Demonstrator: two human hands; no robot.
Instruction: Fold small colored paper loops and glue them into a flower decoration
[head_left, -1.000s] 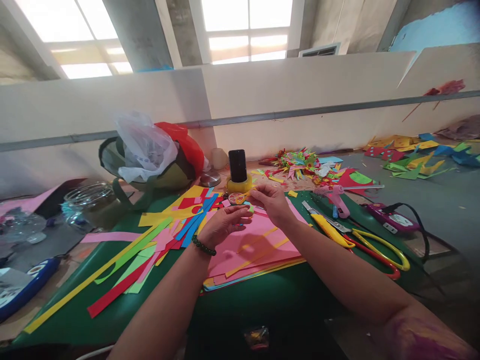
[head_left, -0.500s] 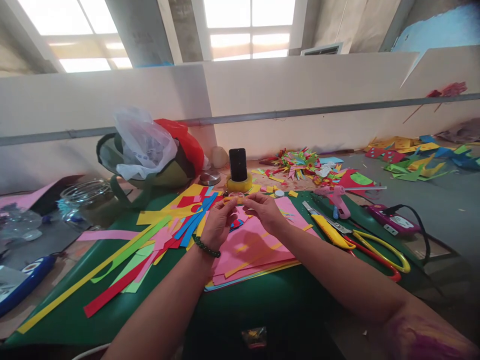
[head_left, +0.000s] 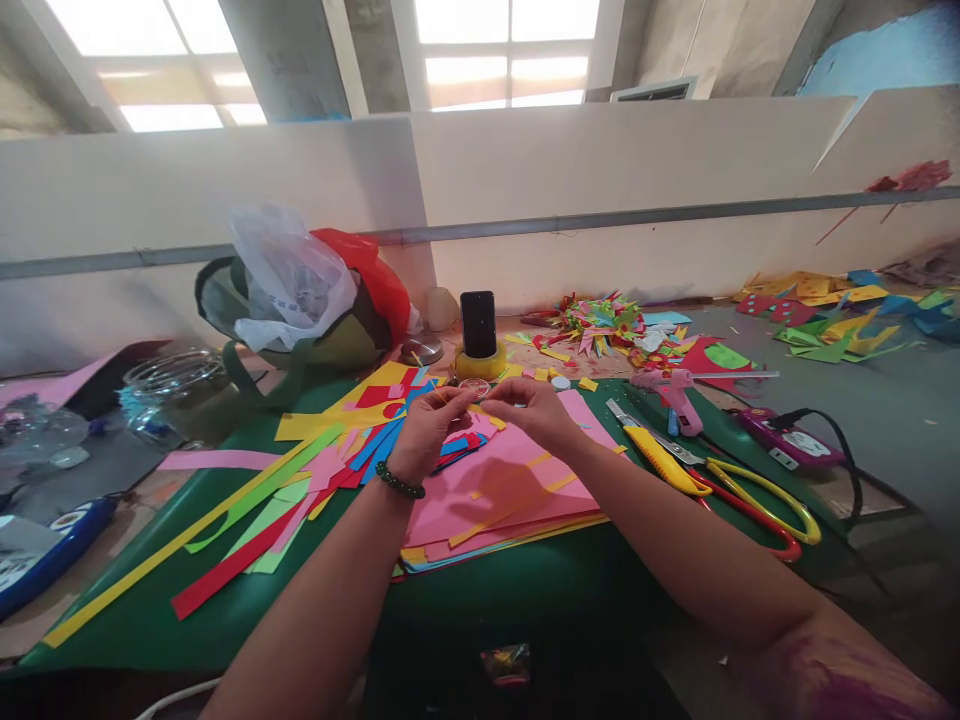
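Observation:
Both hands are raised over a stack of pink paper [head_left: 517,495]. My left hand [head_left: 429,432], with a dark green bead bracelet at the wrist, is closed in a pinch. A narrow yellow paper strip [head_left: 440,386] pokes up from its fingers. My right hand [head_left: 536,412] has thumb and fingers pressed together close to the left fingertips; what lies between them is too small to make out. Beneath the hands, small blue and red paper pieces [head_left: 463,448] rest on the stack, with yellow strips [head_left: 495,520] nearer me.
Colored paper strips [head_left: 247,560] spread over the green mat [head_left: 150,620] at left. A phone [head_left: 478,325] stands in a yellow tape roll [head_left: 481,364]. On the right lie a yellow utility knife [head_left: 660,462], scissors [head_left: 772,500] and a pink glue gun [head_left: 681,400]. A bag [head_left: 322,345] sits behind.
My left hand has moved slightly left and turned, uncovering more of the blue and red pieces. The yellow strip, earlier stretched between both hands, now shows at the left fingers.

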